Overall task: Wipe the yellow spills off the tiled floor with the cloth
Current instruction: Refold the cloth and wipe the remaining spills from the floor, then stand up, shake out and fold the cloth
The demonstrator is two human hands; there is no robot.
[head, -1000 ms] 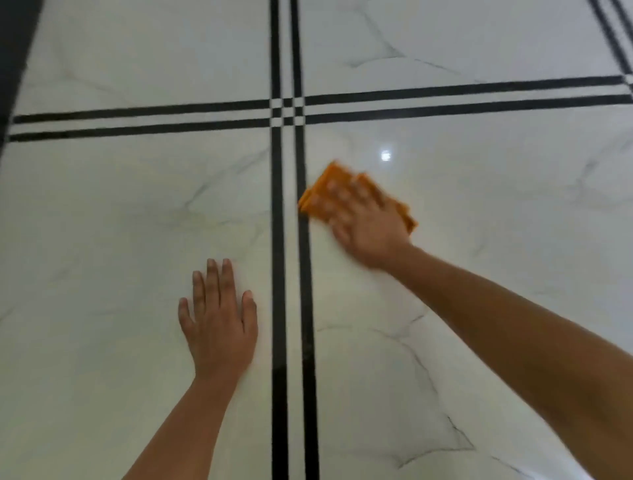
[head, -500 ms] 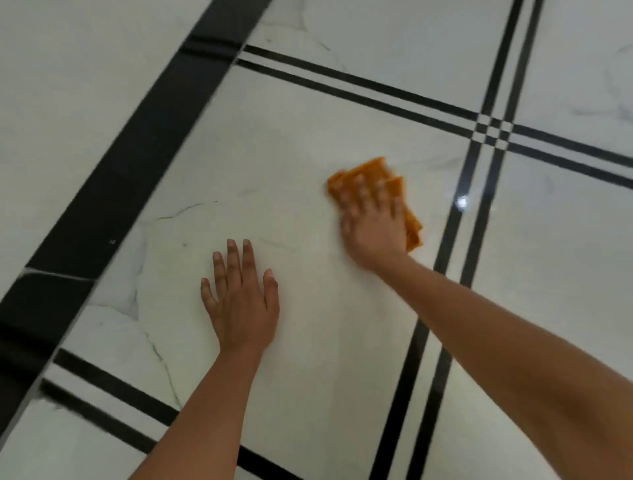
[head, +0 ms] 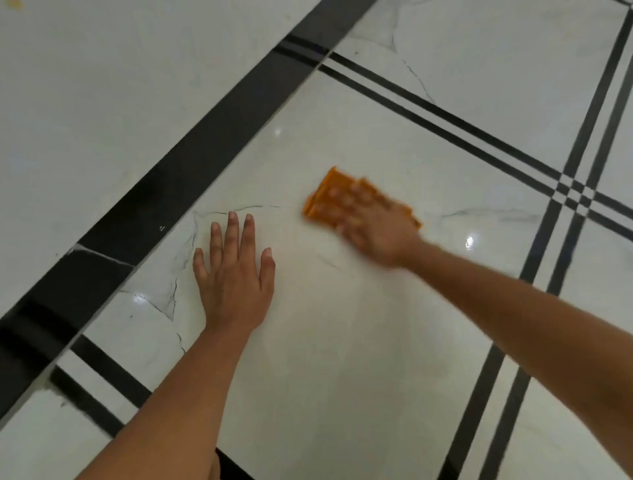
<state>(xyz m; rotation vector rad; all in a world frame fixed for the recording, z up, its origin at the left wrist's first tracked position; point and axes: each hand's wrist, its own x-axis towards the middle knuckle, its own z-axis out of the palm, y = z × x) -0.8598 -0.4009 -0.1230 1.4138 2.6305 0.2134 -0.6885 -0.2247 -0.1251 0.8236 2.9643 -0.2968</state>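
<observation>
An orange cloth (head: 327,192) lies folded flat on the white marble tile (head: 342,342) near the middle of the view. My right hand (head: 373,224) presses down on it with fingers spread, blurred by motion. My left hand (head: 234,274) rests flat on the same tile, palm down, fingers apart, to the left of the cloth and holding nothing. A small yellow speck (head: 13,4) shows at the far top-left corner. No yellow spill shows around the cloth.
A wide black border strip (head: 191,161) runs diagonally on the left. Paired thin black lines (head: 445,123) cross at the right, meeting at a small checkered crossing (head: 575,193). Light spots reflect off the glossy floor.
The view has swung left, bringing the wide black border in. My right hand slid the cloth left, from the double black lines onto the tile my left hand rests on.
</observation>
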